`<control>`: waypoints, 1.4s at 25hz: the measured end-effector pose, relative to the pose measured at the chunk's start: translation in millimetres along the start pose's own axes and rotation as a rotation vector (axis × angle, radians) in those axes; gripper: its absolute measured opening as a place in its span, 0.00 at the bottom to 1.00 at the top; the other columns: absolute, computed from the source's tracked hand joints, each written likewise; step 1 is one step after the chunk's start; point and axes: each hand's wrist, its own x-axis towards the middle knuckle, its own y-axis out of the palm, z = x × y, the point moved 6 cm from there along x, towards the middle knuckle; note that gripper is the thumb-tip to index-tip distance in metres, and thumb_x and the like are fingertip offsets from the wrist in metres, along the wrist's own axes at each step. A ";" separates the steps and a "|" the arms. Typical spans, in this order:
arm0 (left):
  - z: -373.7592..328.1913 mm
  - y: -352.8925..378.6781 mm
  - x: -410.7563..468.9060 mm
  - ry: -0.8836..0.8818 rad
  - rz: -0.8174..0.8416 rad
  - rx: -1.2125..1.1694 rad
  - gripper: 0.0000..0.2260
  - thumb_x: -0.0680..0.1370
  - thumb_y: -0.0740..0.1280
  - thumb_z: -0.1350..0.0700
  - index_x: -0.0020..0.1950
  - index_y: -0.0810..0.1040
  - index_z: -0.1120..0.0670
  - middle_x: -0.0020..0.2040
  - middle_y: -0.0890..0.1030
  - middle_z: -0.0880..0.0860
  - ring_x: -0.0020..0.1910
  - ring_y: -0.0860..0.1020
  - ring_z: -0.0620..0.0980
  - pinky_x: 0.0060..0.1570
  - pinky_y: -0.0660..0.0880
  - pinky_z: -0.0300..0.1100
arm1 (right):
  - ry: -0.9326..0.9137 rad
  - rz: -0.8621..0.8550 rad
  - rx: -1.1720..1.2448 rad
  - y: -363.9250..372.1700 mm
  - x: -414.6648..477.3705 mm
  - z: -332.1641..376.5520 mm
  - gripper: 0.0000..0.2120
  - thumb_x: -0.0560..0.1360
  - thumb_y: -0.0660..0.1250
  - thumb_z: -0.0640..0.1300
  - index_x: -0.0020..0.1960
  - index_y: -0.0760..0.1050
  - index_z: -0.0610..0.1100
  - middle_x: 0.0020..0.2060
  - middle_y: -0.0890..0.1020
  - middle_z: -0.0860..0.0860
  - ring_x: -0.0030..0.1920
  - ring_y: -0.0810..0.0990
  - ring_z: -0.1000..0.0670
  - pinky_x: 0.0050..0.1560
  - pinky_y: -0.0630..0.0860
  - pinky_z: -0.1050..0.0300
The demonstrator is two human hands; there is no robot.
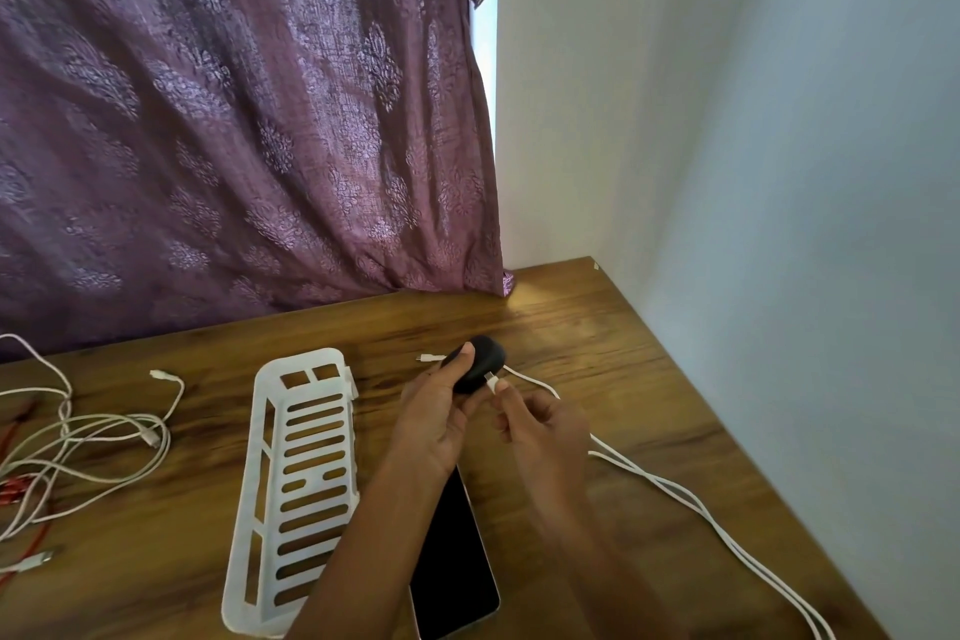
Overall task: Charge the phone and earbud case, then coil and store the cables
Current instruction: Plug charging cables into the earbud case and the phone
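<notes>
Head view: left hand [434, 418] grips black earbud case [479, 363] above wooden table [597, 327]; right hand [540, 424] pinches white cable plug [491, 378] at its port. Best to line plug square, push gently; phone [457, 561] lies below, unplugged.

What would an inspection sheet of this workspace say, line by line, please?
Surface: wooden table, grain visible.
Job's things: black earbud case held above the table; phone flat, screen dark, partly under the forearm; white slotted tray beside it.
Clutter: nothing seen.
Grips: left hand holds the case; right hand pinches a white plug at it.
Cables: two white cables run off to the right; tangled white and red cables at left.
Surroundings: purple curtain, pale wall.
</notes>
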 end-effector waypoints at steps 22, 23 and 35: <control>40.2 -27.7 20.4 0.042 -0.079 0.230 0.12 0.73 0.70 0.62 0.55 0.76 0.62 0.53 0.80 0.59 0.49 0.80 0.53 0.42 0.79 0.42 | 0.246 0.143 0.096 -12.0 14.3 -49.4 0.07 0.73 0.70 0.44 0.50 0.79 0.43 0.40 0.84 0.48 0.40 0.82 0.53 0.38 0.77 0.63; 47.1 -31.6 23.0 0.034 -0.090 0.229 0.12 0.73 0.70 0.61 0.55 0.76 0.61 0.53 0.80 0.59 0.50 0.80 0.53 0.43 0.79 0.43 | 0.256 0.119 0.114 -13.9 19.3 -56.7 0.09 0.73 0.69 0.43 0.53 0.78 0.43 0.42 0.83 0.48 0.42 0.82 0.53 0.39 0.77 0.63; 36.7 -26.3 51.3 0.380 -0.194 1.028 0.15 0.72 0.72 0.50 0.54 0.81 0.56 0.46 0.80 0.47 0.44 0.75 0.41 0.44 0.68 0.31 | 0.282 0.030 -0.124 -9.0 72.3 -96.5 0.07 0.73 0.69 0.38 0.50 0.81 0.40 0.36 0.84 0.48 0.37 0.83 0.52 0.40 0.78 0.62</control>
